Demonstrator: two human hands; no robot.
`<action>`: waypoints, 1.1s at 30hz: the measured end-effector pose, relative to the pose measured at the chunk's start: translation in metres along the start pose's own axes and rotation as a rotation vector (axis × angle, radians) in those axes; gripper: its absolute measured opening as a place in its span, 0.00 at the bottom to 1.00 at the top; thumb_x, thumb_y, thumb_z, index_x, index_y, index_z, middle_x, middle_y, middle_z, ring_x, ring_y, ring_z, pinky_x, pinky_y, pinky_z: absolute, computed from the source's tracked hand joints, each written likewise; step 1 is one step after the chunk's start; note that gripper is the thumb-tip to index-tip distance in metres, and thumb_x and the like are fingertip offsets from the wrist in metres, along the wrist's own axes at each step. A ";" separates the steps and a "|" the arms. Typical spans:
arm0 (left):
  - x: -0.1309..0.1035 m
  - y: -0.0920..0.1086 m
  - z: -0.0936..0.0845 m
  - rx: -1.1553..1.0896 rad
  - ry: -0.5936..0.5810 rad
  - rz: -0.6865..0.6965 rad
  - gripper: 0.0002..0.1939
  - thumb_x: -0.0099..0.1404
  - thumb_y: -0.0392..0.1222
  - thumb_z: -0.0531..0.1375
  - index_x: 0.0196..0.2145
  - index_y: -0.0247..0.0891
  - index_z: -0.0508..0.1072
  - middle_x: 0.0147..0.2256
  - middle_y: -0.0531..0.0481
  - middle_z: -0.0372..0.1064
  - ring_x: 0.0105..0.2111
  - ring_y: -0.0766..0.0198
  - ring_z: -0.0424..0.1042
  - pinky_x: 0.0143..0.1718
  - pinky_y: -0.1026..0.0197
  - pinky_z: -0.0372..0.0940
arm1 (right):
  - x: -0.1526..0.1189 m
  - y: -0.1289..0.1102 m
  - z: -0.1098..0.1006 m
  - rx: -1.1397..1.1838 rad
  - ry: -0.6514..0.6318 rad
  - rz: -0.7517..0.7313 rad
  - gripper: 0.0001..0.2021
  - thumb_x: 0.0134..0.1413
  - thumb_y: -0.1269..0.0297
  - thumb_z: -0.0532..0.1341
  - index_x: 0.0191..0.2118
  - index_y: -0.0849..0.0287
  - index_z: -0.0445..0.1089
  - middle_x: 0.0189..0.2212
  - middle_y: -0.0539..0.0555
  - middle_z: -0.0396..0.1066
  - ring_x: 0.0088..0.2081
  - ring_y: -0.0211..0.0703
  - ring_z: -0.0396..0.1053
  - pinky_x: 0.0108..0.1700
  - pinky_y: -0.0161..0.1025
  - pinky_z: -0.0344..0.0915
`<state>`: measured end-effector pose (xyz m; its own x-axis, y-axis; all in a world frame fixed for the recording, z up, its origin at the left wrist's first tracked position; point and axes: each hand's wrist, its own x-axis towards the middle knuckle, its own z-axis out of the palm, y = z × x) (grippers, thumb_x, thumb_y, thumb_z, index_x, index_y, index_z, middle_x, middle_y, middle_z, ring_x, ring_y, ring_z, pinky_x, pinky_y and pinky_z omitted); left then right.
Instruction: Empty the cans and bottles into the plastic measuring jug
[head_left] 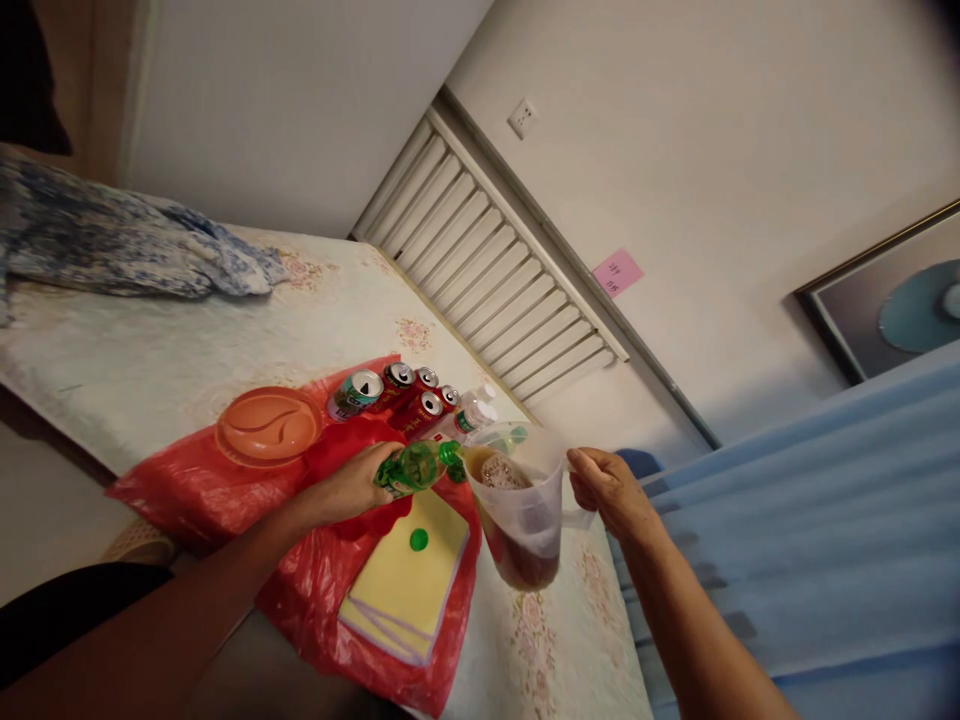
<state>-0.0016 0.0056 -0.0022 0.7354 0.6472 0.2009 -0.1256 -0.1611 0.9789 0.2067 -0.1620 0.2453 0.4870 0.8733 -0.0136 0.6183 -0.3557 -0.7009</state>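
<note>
My left hand is wrapped round a green plastic bottle, its neck against the rim of a clear plastic jug. Brown liquid with froth on top fills part of the jug, which is tilted. I cannot tell which way any liquid flows. My right hand grips the jug's handle. A green bottle cap lies on a folded yellow cloth with purple edging, below the bottle. Close by my left hand is something red, partly hidden, beside an orange divided dish.
A red plastic bag is spread over the flowered tablecloth. Several drink cans and clear plastic bottles stand behind the bottle. A radiator runs along the wall; a blue curtain hangs at the right.
</note>
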 end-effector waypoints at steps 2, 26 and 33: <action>0.000 -0.002 0.000 0.000 -0.013 0.012 0.30 0.44 0.36 0.57 0.49 0.40 0.67 0.47 0.46 0.73 0.46 0.51 0.72 0.43 0.57 0.67 | 0.000 -0.001 0.000 0.009 -0.003 -0.006 0.26 0.49 0.40 0.62 0.19 0.53 0.52 0.13 0.40 0.45 0.16 0.29 0.41 0.19 0.33 0.40; -0.001 -0.002 -0.001 0.015 0.000 0.013 0.30 0.43 0.36 0.56 0.49 0.40 0.68 0.45 0.47 0.73 0.43 0.53 0.72 0.40 0.58 0.65 | 0.000 -0.002 0.001 -0.017 -0.015 -0.013 0.25 0.50 0.42 0.61 0.19 0.53 0.52 0.13 0.41 0.46 0.15 0.29 0.42 0.18 0.32 0.41; -0.002 0.002 -0.001 0.014 -0.006 -0.008 0.32 0.42 0.36 0.56 0.49 0.41 0.67 0.46 0.47 0.73 0.45 0.53 0.72 0.41 0.60 0.65 | 0.000 -0.004 0.002 -0.035 -0.008 -0.008 0.24 0.50 0.42 0.60 0.19 0.53 0.52 0.12 0.41 0.46 0.15 0.29 0.42 0.18 0.32 0.41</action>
<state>-0.0039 0.0048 -0.0010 0.7405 0.6437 0.1932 -0.1109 -0.1666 0.9798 0.2033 -0.1601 0.2470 0.4767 0.8789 -0.0137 0.6438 -0.3598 -0.6753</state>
